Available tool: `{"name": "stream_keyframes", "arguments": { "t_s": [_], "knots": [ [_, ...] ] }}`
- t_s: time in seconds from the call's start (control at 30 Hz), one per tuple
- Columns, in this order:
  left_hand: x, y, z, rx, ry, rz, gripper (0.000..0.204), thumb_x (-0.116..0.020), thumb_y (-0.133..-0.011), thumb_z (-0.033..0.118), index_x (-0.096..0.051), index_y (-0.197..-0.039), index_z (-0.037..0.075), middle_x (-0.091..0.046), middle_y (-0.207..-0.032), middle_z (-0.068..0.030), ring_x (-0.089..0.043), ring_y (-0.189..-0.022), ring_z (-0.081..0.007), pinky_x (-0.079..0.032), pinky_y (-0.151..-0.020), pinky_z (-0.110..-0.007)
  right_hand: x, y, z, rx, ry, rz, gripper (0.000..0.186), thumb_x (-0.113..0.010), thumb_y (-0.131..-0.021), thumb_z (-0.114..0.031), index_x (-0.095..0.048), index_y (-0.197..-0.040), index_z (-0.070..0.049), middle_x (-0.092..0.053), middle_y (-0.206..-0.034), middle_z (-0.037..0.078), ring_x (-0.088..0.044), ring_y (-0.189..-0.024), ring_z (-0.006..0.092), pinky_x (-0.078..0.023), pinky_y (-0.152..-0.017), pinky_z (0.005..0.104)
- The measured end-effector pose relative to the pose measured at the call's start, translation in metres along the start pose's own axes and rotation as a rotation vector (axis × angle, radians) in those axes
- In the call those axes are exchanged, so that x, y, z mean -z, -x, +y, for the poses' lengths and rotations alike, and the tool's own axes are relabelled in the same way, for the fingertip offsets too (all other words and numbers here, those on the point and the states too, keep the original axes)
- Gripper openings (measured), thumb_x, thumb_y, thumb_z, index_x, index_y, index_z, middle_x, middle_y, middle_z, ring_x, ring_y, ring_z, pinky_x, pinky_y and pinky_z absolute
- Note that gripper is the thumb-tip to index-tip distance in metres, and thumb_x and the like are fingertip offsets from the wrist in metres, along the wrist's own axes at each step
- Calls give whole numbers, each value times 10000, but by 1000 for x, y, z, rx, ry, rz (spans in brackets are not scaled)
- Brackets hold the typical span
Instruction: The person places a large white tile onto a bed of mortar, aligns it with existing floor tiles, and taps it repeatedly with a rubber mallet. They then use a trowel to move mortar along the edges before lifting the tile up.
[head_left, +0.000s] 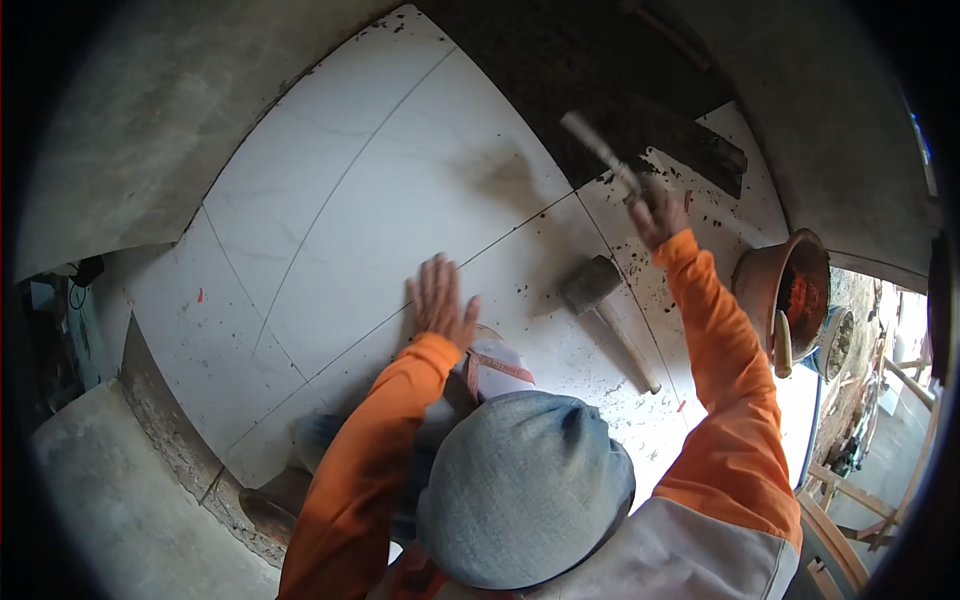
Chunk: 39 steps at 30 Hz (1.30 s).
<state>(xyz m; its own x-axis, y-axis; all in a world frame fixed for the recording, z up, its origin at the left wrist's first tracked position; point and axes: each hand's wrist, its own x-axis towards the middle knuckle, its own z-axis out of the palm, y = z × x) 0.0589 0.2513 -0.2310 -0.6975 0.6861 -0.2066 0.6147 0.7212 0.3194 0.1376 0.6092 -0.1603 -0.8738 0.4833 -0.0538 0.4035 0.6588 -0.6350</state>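
Orange-sleeved, spreading left hand (438, 308) over tiles (400, 200) with fingers (441, 275) slightly apart, and clamping right hand (657, 214) on blurred tool (600, 150) over dark bed (530, 55), beyond mallet (591, 285), possibly risking a chipped edge through a slip or a scratched face through trapped grit (664, 279).

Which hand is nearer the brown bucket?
Right. The right hand is left of the bucket and slightly beyond it; the left hand is farther left, over the white tiles.
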Motion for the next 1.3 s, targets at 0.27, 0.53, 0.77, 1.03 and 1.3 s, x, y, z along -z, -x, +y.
{"name": "stream_keyframes", "arguments": {
  "t_s": [0.27, 0.53, 0.77, 1.03, 1.3],
  "knots": [
    [-16, -88, 92, -379, 98, -40, 668, -466, -879, 395, -277, -1399, 20, -223, -1482, -161, -141, -1391, -310, -83, -1117, -502, 7, 7, 86, -224, -224, -257, 402, -502, -919, -401, -605, -811, -28, -519, -592, 0, -471, -497, 89, -402, -463, 271],
    [-8, -110, 146, -473, 1051, -147, 617, -492, -884, 285, -271, -1412, 55, -335, -1408, -221, -312, -1316, -362, -243, -1100, -426, -38, -111, 119, -191, -303, 249, 336, -575, -898, -380, -600, -979, -55, -577, -661, 9, -506, -544, 79, -402, -477, 228],
    [5, -10, 19, -90, 607, 193, 601, -558, -839, 228, -343, -1366, 35, -408, -1343, -210, -359, -1284, -349, -297, -1076, -433, -73, -126, 38, -123, 52, 448, 446, -544, -894, -413, -635, -1039, -1, -663, -998, 115, -617, -891, 220, -466, -814, 318],
    [1, 89, -119, 1213, 57, 336, 747, -456, -858, 417, -178, -1425, 18, -165, -1488, -177, -119, -1386, -343, -92, -1095, -572, -49, -12, 101, -87, 487, 443, 590, -458, -911, -484, -473, -1260, -8, -490, -1204, 194, -452, -1166, 357, -413, -943, 455],
    [9, 92, -190, 1233, 61, 507, 805, -371, -874, 511, -106, -1443, 5, -67, -1521, -162, -12, -1409, -298, 3, -1108, -542, -91, 185, -16, -161, 122, 27, 550, -480, -906, -427, -481, -1244, 8, -524, -1059, 186, -486, -970, 291, -432, -826, 401]
  ]
}}
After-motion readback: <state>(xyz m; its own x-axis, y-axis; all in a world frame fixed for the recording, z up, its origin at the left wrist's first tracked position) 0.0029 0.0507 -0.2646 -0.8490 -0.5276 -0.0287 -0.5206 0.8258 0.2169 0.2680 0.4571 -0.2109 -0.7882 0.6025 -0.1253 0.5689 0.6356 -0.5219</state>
